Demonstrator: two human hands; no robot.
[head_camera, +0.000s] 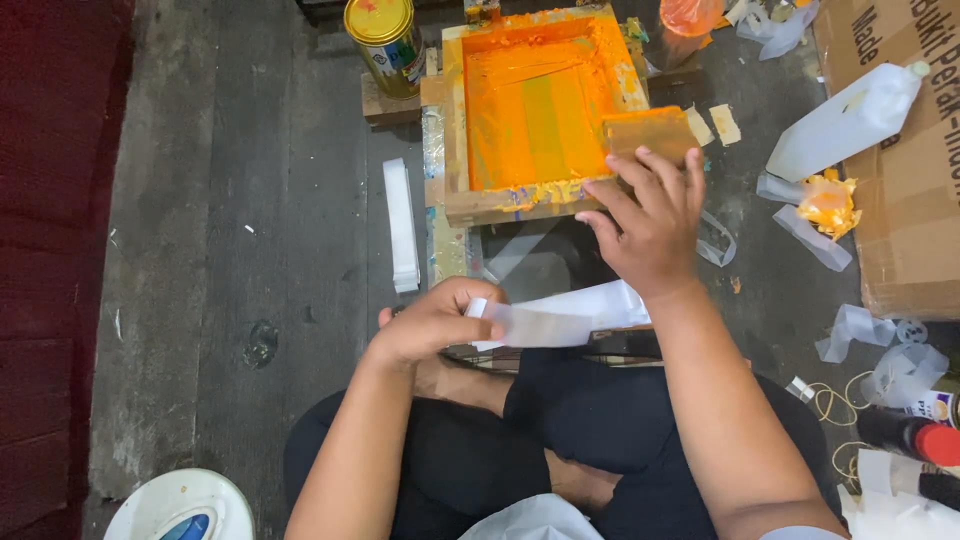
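Orange ink fills wooden frame (470, 120) under right hand (650, 225)

Floor (230, 250): dark grey, worn planks or concrete, scuffed, with a dark stain left of centre. Directly on it: stack of white strips (402, 226) left of the wooden screen frame (530, 110), whose inside is coated in orange ink; gold-lidded tin can (388, 42) on a wood block at the frame's top-left corner; white plastic jug (848, 120) lying against a cardboard box (905, 160) at right; orange-stained crumpled plastic (826, 203) below the jug; clear plastic scraps (850, 330) and rubber bands (832, 405) lower right; white round lid-like object (180, 505) bottom left.
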